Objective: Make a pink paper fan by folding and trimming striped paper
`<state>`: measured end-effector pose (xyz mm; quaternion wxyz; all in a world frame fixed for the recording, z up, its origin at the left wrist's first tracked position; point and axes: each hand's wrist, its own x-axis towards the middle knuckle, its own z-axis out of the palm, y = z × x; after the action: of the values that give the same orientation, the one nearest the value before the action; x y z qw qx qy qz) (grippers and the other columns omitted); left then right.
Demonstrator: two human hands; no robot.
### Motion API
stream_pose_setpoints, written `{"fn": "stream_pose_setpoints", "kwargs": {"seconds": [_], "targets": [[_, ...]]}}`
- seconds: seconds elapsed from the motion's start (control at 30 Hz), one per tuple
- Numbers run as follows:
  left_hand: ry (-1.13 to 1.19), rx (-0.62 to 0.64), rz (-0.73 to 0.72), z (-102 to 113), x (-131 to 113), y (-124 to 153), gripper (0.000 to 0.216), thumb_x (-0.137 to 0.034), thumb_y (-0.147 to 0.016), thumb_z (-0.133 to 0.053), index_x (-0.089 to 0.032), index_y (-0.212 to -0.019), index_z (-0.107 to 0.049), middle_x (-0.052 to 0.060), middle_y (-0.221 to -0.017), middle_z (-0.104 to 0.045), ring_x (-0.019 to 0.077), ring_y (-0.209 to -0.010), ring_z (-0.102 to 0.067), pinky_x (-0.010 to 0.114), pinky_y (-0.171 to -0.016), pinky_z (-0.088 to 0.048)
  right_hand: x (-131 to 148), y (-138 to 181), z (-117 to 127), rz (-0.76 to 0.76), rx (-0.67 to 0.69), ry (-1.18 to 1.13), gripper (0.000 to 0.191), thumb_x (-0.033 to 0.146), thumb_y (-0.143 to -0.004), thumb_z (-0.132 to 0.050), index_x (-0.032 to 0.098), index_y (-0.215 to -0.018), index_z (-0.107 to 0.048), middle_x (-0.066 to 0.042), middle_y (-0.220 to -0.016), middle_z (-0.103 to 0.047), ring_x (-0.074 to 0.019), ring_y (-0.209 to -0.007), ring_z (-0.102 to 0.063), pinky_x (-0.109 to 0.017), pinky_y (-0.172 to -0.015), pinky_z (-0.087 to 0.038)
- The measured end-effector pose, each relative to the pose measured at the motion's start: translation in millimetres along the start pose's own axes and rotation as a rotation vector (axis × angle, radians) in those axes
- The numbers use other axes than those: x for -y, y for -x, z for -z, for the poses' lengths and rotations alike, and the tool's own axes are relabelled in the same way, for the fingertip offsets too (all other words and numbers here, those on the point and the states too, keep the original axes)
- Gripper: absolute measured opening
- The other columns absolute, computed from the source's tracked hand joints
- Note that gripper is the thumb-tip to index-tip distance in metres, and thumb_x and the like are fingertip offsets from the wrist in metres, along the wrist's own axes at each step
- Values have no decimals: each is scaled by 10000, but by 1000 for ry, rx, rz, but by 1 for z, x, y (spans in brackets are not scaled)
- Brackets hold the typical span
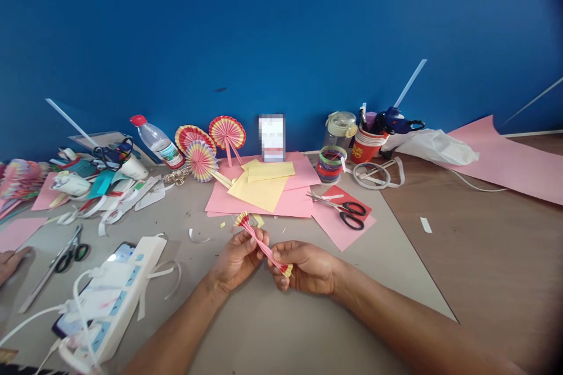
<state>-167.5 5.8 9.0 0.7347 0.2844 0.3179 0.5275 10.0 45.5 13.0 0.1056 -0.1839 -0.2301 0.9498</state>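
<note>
A pleated strip of pink paper (262,245) with red and yellow ends is pinched between my two hands, slanting from upper left to lower right. Its folds are pressed narrow in the middle and flare at both ends. My left hand (241,259) is closed around its upper left half. Gripping the lower right half, my right hand (304,266) has its thumb on top. Beyond the hands lie pink sheets (220,202) with yellow paper (259,190) on top. Black-handled scissors (347,211) rest on red and pink paper at the right.
Finished paper rosettes (227,132) lean near a bottle (160,143) by the blue wall. A power strip (127,293) with cables and a second pair of scissors (73,252) lie at left. Another person's hand (12,263) shows at the left edge. Cups (367,146) and tape rolls (331,165) stand at right.
</note>
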Motion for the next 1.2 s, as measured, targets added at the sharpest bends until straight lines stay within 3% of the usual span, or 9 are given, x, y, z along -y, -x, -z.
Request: {"fn": "stream_pose_setpoints", "kwargs": {"seconds": [0.2, 0.37, 0.53, 0.7, 0.83, 1.03, 1.2], "targets": [[1, -138, -59, -2, 1, 0, 142, -245, -770, -733, -153, -776, -625, -27, -753, -532, 33, -544, -428, 198, -608, -455, -11, -4, 3, -79, 26, -49, 339, 432, -750, -728, 143, -729, -554, 55, -570, -488, -54, -449, -392, -240, -564, -301], [14, -213, -118, -1, 0, -1, 154, -237, -740, -758, -148, -778, -637, -25, -754, -557, 30, -557, -451, 186, -634, -463, -12, -5, 3, -168, -56, -46, 438, 514, -892, -535, 175, -633, -438, 82, -479, -386, -47, -388, -285, -214, -507, -234], [49, -216, -130, 5, -12, -1, 195, -215, -687, -797, -163, -812, -657, -20, -796, -605, 18, -540, -481, 169, -619, -481, 0, -1, 1, -211, -100, -7, 470, 443, -976, -382, 180, -587, -384, 87, -443, -330, -45, -355, -211, -207, -469, -190], [27, -310, -240, 13, -21, -2, 213, -229, -659, -820, -175, -762, -642, -33, -792, -629, 30, -544, -514, 182, -614, -514, 16, 5, 0, -229, -93, 40, 469, 398, -997, -317, 181, -585, -367, 94, -432, -297, -44, -346, -177, -193, -438, -176], [-39, -351, -257, 19, -21, -4, 227, -308, -694, -800, -202, -834, -656, -35, -788, -668, 43, -560, -534, 214, -662, -539, 26, 8, -1, -229, -79, 54, 479, 399, -1002, -288, 184, -579, -353, 97, -425, -277, -44, -340, -160, -179, -418, -192], [-404, -436, -318, 30, -19, -3, 283, -361, -641, -820, -191, -790, -651, -7, -790, -681, 109, -637, -588, 230, -617, -506, 32, 30, 1, -251, -186, 88, 489, 407, -1001, -280, 187, -570, -347, 97, -429, -277, -40, -331, -171, -173, -404, -217], [-1091, -248, -272, 29, -6, 0, 256, -457, -763, -673, -207, -725, -637, -12, -688, -599, 144, -644, -543, 245, -627, -453, 27, 64, 20, -276, -325, 97, 502, 441, -1000, -242, 194, -570, -323, 96, -434, -281, -42, -336, -156, -174, -397, -207]]}}
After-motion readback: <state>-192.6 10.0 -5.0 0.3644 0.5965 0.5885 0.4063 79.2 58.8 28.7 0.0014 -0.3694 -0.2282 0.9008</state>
